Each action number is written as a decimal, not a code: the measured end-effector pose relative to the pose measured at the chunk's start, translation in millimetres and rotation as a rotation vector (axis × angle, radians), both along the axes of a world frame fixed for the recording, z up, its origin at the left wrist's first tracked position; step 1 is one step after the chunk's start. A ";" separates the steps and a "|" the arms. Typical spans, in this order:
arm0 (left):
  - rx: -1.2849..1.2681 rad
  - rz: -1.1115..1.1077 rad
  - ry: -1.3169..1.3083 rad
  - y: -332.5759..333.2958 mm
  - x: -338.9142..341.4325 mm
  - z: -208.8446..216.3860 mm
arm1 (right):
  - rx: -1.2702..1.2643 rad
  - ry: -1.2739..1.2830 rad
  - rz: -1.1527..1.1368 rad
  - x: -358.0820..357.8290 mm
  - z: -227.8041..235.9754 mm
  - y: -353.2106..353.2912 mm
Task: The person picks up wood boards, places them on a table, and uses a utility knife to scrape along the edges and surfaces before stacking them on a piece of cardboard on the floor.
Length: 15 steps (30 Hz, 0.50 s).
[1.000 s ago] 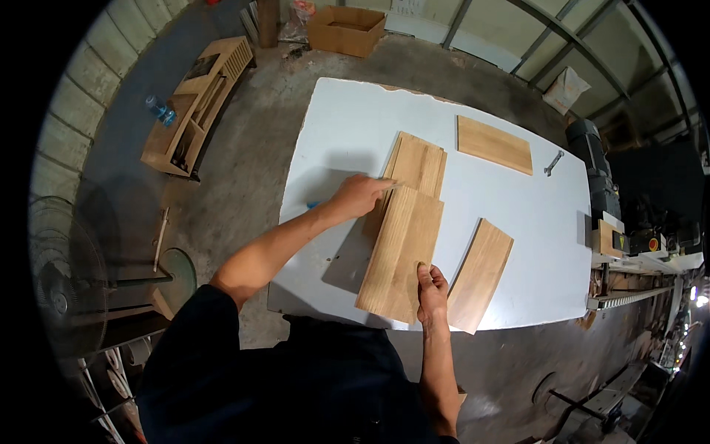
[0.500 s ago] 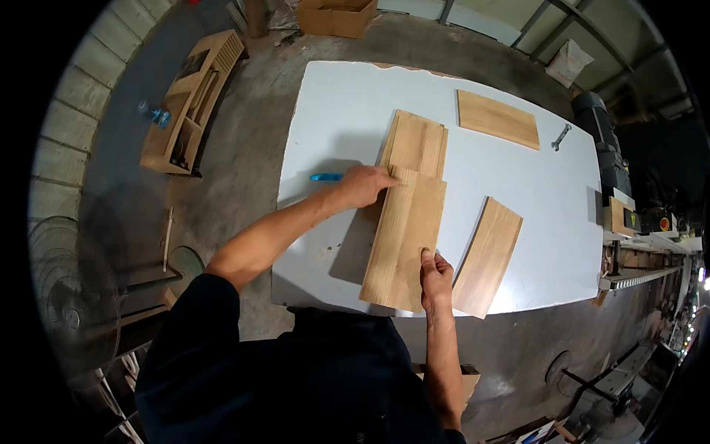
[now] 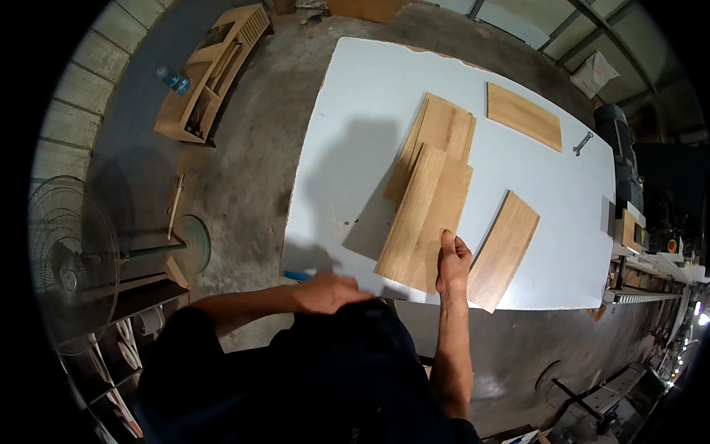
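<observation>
Tilted over a white-topped table (image 3: 325, 200), a light wooden board (image 3: 429, 214) is held near its lower right edge by my right hand (image 3: 452, 265), thumb on its face and fingers closed behind. Its far end overlaps other wooden boards (image 3: 448, 126) stacked slightly fanned on the table. My left hand (image 3: 329, 291), smeared by motion, is by my body at the table's near edge, off the board. A slim blue tool (image 3: 297, 275) sticks out from that hand's left side; its kind is unclear.
One short board (image 3: 523, 117) lies at the far right of the table, beside a metal wrench (image 3: 583, 143). Another board (image 3: 504, 251) rests right of my right hand. A wooden cabinet (image 3: 207, 74) with a blue bottle (image 3: 173, 80) stands far left, a fan (image 3: 70, 274) nearer.
My left hand has left the board's far left edge and pulled back toward my body, the blue tool moving with it. My right hand still grips the board, now tilted more.
</observation>
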<state>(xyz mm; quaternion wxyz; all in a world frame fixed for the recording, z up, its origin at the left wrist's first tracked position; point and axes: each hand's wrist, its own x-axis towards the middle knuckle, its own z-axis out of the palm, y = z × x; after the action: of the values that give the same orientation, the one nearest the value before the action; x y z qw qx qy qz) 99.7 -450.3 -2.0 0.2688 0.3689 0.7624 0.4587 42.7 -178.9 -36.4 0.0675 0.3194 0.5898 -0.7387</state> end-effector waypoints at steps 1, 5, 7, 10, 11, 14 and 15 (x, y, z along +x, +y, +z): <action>0.032 0.203 -0.121 -4.0 -6.0 4.2 | 0.005 0.012 0.029 1.1 -0.3 1.3; 0.158 0.771 -0.604 4.9 -35.3 28.5 | 0.011 0.054 0.031 10.7 2.6 -12.5; 0.129 0.775 -0.630 9.8 -32.4 18.1 | 0.027 0.084 0.043 10.7 8.3 -22.5; 0.116 0.747 -0.718 9.2 -26.9 4.4 | -0.035 0.091 0.123 13.5 8.8 -29.0; 0.145 0.730 -0.770 9.6 -26.5 4.0 | -0.035 0.091 0.126 13.0 8.5 -29.3; 0.211 0.737 -0.766 5.5 -25.1 10.6 | -0.053 0.122 0.133 10.4 8.6 -32.4; 0.241 0.767 -0.782 4.5 -24.7 11.3 | -0.033 0.152 0.115 9.0 9.5 -36.8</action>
<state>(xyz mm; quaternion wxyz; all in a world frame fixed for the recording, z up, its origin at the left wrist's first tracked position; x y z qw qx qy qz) 75.1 -445.8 9.3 0.3013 -0.1042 0.6276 0.7103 51.7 -215.7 -26.9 0.0699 0.2267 0.5982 -0.7654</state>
